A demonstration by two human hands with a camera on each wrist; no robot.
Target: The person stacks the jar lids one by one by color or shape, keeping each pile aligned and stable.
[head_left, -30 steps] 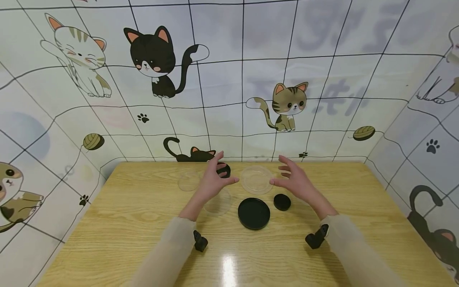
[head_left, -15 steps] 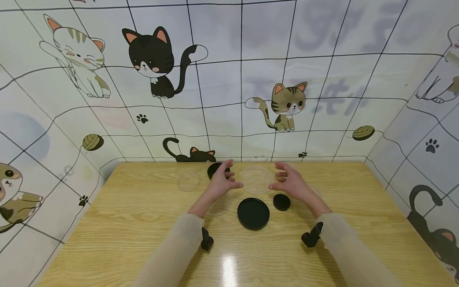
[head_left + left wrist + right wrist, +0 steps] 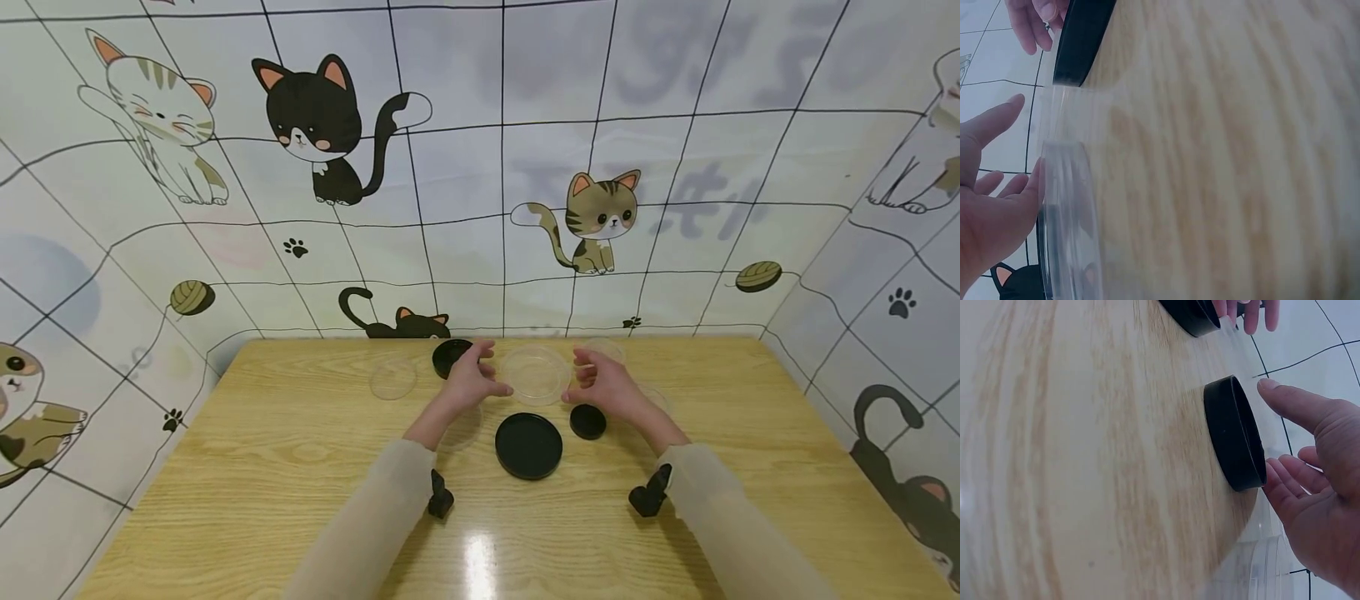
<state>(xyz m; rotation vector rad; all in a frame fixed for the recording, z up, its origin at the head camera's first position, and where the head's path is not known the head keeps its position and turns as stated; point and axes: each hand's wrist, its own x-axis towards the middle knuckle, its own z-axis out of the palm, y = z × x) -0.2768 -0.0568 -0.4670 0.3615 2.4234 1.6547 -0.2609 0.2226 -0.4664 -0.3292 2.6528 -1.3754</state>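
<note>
A wide, shallow clear round dish lies between both hands at the back of the table. My left hand is at its left side, thumb and fingers spread apart. On the other side my right hand has its thumb and fingers held loosely apart. Whether either hand touches the dish cannot be made out. Closer to me lies a large black round shallow dish. Beneath the right hand sits a small black round dish. A clear round dish stands close by the left hand in the left wrist view.
Behind the left hand is another black round dish. A clear round piece lies farther left. Two more clear pieces, one at the back and one to the right, are partly covered by the right hand. A cat-print curtain borders the wooden table.
The left hand has moved right and lower toward the clear dish, uncovering the black dish behind it. The right hand has shifted slightly left and down. The dishes stay in place.
</note>
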